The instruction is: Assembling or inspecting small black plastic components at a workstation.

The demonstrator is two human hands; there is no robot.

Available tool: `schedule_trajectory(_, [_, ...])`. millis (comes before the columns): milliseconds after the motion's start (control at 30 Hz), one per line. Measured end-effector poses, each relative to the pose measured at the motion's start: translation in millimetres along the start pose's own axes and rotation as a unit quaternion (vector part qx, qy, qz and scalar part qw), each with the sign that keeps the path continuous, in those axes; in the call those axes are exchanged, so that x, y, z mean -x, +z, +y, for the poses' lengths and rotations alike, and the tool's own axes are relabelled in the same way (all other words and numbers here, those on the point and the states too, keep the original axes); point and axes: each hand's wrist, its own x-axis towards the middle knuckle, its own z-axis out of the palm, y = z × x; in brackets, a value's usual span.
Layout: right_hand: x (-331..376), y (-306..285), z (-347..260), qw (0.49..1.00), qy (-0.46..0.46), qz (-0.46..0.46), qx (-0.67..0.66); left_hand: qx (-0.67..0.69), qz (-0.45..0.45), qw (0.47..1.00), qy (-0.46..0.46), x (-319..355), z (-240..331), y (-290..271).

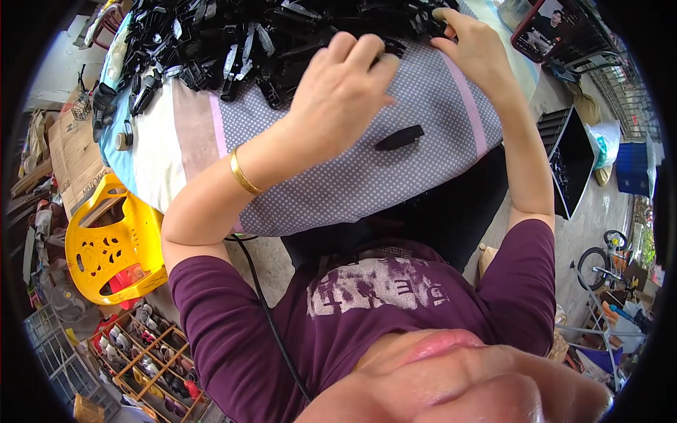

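Observation:
A big heap of glossy black plastic parts covers the far side of the cloth-covered table. My left hand, with a gold bangle at its wrist, is over the heap's near edge. Its fingers are curled in, and what they may hold is hidden; dark pieces lie right beside the fingertips. At the heap's right end, my right hand has thumb and forefinger bent around a black plastic part, mostly lost among the others. One black plastic piece lies apart on the dotted cloth, nearer to me.
A yellow plastic chair stands left of the table, beside a cardboard sheet. Under it, a shoe rack shows. To the right are a black crate, a blue bin and a propped screen. A black cable runs past my left side.

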Motion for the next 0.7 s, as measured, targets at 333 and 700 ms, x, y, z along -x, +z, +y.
schedule_trajectory(333, [5,-28,-15,0.919,0.109,-0.111,-0.363,-0.033,-0.113,0.993,-0.029,-3,-17,-4])
schedule_trajectory(700, [28,-31,-55,0.974,-0.053,-0.059,-0.214,0.205,-0.025,0.960,-0.187,-3,-31,-10])
